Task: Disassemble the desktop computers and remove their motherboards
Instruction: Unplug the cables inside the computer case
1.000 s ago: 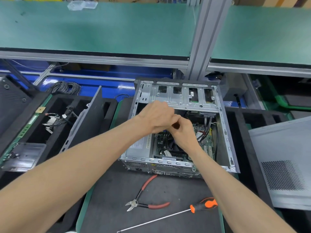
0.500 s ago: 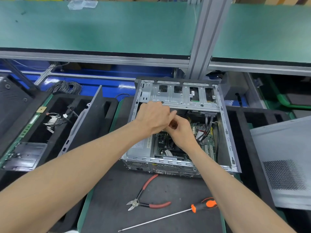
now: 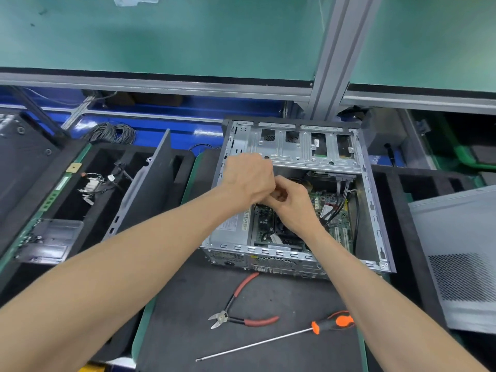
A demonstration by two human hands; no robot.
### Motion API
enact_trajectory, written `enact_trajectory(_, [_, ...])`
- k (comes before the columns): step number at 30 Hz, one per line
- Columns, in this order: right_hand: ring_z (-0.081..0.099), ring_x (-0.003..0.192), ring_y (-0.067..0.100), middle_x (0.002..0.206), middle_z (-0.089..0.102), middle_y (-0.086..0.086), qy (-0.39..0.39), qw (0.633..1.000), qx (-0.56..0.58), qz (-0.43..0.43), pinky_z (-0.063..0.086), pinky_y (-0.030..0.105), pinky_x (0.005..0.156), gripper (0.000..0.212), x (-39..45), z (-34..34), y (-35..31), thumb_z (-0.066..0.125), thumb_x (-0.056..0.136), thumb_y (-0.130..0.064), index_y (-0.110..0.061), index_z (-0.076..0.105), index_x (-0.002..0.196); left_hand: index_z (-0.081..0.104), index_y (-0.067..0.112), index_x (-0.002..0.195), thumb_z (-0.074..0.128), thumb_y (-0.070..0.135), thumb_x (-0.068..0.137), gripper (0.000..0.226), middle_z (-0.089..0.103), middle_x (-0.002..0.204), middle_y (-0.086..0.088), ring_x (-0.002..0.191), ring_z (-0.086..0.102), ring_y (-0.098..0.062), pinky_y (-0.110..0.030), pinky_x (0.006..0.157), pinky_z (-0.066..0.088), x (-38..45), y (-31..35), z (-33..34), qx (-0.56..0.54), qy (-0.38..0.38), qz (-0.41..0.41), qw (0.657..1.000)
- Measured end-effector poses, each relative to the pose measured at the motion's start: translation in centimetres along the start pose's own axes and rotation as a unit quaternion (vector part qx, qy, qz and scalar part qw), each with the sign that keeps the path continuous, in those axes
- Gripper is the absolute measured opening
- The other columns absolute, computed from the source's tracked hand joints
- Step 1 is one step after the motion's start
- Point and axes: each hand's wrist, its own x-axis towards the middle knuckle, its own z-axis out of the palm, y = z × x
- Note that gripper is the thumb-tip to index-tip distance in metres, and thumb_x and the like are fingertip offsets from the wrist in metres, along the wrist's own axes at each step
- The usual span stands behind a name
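Computer case (image 3: 295,200) lies open on the mat, motherboard (image 3: 328,210) still seated inside, right of centre. Left hand (image 3: 249,181) and right hand (image 3: 294,208) meet above it, fingers curled; what they pinch is hidden. Board judged light, stiff, fragile: lift by edges only.

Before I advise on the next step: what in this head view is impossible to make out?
- What the left hand and right hand hold: hidden behind curled fingers.
- Motherboard middle: covered by both hands.
- Side panel: cut off at the right edge.
- Power supply label: text too small.
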Motion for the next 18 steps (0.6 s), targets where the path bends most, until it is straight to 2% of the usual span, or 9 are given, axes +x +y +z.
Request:
enact_trajectory(2, [0.043,0.063,0.011,0.073,0.062,0.015,0.001,1.000,-0.004,-0.005,0.038,0.024,0.060,0.007,0.1,0.3,-0.2,0.075,0.088,-0.015,-0.014,0.067,0.088,0.053,0.021,0.069,0.045,0.024,0.091,0.024,0.039,0.057,0.001,0.047,0.031,-0.018,-0.027,0.045,0.019,-0.5,-0.5,0.1,0.009,0.005,0.001,1.000])
enact_trajectory(4, [0.042,0.060,0.009,0.070,0.061,0.012,0.014,1.000,-0.012,-0.009,0.037,0.022,0.059,0.006,0.1,0.1,-0.2,0.071,0.090,-0.009,-0.013,0.067,0.087,0.051,0.017,0.071,0.039,0.029,0.100,0.033,0.052,0.061,-0.001,0.046,0.033,-0.019,-0.029,0.046,0.024,-0.6,-1.2,0.6,0.027,0.057,0.070,0.996])
enact_trajectory(6, [0.041,0.058,0.007,0.065,0.058,0.003,0.031,0.999,-0.013,-0.009,0.035,0.021,0.057,0.009,0.2,-0.4,0.2,0.065,0.092,-0.005,-0.011,0.065,0.086,0.054,0.012,0.087,0.031,0.033,0.104,0.035,0.059,0.069,-0.007,0.056,0.042,-0.025,-0.034,0.056,0.032,-0.3,-1.7,1.1,0.018,0.105,0.169,0.980])
enact_trajectory(8, [0.041,0.057,0.005,0.064,0.056,-0.005,0.026,0.999,-0.018,-0.010,0.033,0.018,0.056,0.010,0.1,-0.6,0.4,0.062,0.095,-0.006,-0.011,0.065,0.087,0.051,0.010,0.090,0.024,0.031,0.105,0.037,0.061,0.072,-0.009,0.061,0.044,-0.026,-0.037,0.065,0.032,0.2,-2.1,1.0,0.024,0.106,0.237,0.965])
enact_trajectory(10, [0.042,0.056,0.004,0.063,0.056,-0.009,0.013,1.000,-0.022,-0.010,0.032,0.018,0.055,0.012,0.0,-0.5,0.5,0.061,0.095,-0.008,-0.012,0.064,0.084,0.046,0.014,0.083,0.018,0.024,0.107,0.038,0.062,0.071,-0.006,0.057,0.042,-0.025,-0.037,0.065,0.033,0.6,-1.9,0.8,0.060,0.080,0.265,0.959])
enact_trajectory(12, [0.043,0.057,0.006,0.063,0.059,-0.002,0.015,0.999,-0.025,-0.016,0.032,0.024,0.055,0.013,0.0,-0.2,0.4,0.063,0.092,-0.007,-0.010,0.063,0.079,0.044,0.015,0.075,0.020,0.020,0.107,0.041,0.062,0.068,-0.004,0.053,0.041,-0.024,-0.037,0.061,0.035,0.6,-1.0,0.8,0.087,0.070,0.256,0.960])
enact_trajectory(14, [0.042,0.058,0.009,0.064,0.062,0.005,0.038,0.999,-0.028,-0.012,0.033,0.024,0.054,0.017,0.2,-0.1,0.4,0.069,0.085,-0.006,-0.015,0.060,0.075,0.052,0.013,0.073,0.028,0.019,0.106,0.041,0.056,0.064,-0.005,0.054,0.040,-0.025,-0.037,0.058,0.033,0.7,0.1,0.3,0.077,0.065,0.203,0.974])
enact_trajectory(16, [0.042,0.054,0.009,0.057,0.059,-0.004,0.077,0.997,-0.029,0.015,0.033,0.021,0.049,0.029,0.3,-0.2,0.5,0.071,0.080,-0.002,-0.023,0.054,0.068,0.061,0.012,0.081,0.036,0.017,0.102,0.032,0.051,0.065,-0.007,0.058,0.046,-0.029,-0.036,0.057,0.033,0.9,1.1,-0.1,0.058,0.038,0.165,0.984])
enact_trajectory(18, [0.042,0.045,0.015,0.044,0.052,-0.007,0.094,0.994,-0.023,0.041,0.032,0.027,0.045,0.033,0.3,-0.4,0.9,0.069,0.081,-0.002,-0.021,0.050,0.061,0.052,0.014,0.074,0.039,0.016,0.101,0.031,0.049,0.063,-0.004,0.061,0.054,-0.029,-0.036,0.056,0.035,1.1,1.5,-0.2,0.059,0.033,0.173,0.983])
